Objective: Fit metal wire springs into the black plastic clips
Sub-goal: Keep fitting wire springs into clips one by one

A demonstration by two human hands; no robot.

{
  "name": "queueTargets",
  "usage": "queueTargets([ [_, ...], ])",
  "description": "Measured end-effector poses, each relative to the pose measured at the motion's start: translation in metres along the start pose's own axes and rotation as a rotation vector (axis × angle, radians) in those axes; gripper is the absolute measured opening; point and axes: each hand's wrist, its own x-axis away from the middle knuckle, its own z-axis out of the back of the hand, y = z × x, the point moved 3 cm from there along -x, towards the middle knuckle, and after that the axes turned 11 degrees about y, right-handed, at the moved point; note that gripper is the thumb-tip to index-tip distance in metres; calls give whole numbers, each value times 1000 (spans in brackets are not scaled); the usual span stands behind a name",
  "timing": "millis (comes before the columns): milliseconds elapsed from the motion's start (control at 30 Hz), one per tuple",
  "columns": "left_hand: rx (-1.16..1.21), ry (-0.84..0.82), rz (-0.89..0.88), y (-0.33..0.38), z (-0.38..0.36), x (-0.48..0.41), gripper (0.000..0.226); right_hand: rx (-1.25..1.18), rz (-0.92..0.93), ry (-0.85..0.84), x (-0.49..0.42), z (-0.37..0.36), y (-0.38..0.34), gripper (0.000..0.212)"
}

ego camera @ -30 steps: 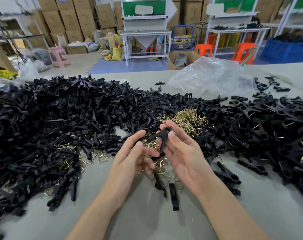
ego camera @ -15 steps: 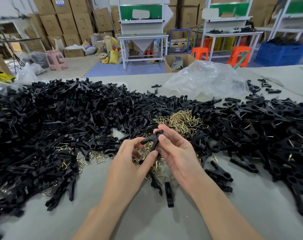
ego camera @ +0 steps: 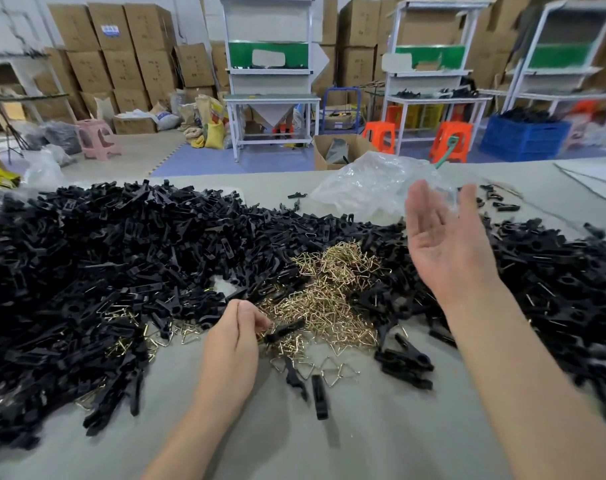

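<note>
Hundreds of black plastic clips [ego camera: 121, 251] lie heaped on the grey table [ego camera: 363, 441], ringing a tangle of brass-coloured wire springs [ego camera: 332, 289] bent into triangles. The left hand [ego camera: 234, 344] curls its fingers and pinches one clip [ego camera: 286, 330] above the springs. The right hand [ego camera: 446, 244] is raised, with a bare palm and spread fingers. Behind, a blue crate [ego camera: 523, 136] holds black parts. A glossy, crumpled clear bag [ego camera: 374, 185] lies on the table.

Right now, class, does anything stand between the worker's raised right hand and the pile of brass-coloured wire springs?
Nothing visible does. The right hand hangs open above the table, and the spring pile lies mostly uncovered below it and to its left. Black clips crowd round the pile's edges, not over its middle.
</note>
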Motion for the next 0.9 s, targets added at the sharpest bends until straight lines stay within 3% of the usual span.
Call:
queueTargets([
  [100, 9, 50, 42, -2, 4, -2, 40, 239, -20, -54, 17, 9, 49, 31],
  [167, 1, 96, 57, -2, 7, -3, 38, 541, 70, -79, 27, 17, 82, 21],
  [267, -126, 167, -10, -3, 15, -12, 33, 1021, 310, -184, 35, 36, 118, 27],
  [367, -375, 197, -200, -6, 26, -42, 20, 1248, 375, -234, 34, 55, 135, 33],
  [433, -606, 187, -250, -11, 31, -71, 19, 1287, 379, -234, 30, 60, 137, 34],
  [533, -876, 88, -243, -14, 32, -112, 41, 1301, 375, -244, 27, 62, 138, 35],
  [700, -942, -332, -67, -18, 6, -159, 68, 1295, 383, -262, 24, 64, 139, 35],
  [800, -971, -351, -48, -19, -10, -166, 67, 1276, 399, -271, 23, 65, 139, 34],
  [900, -1027, -292, -156, -18, -19, -160, 52, 1274, 396, -281, 22, 65, 139, 33],
])
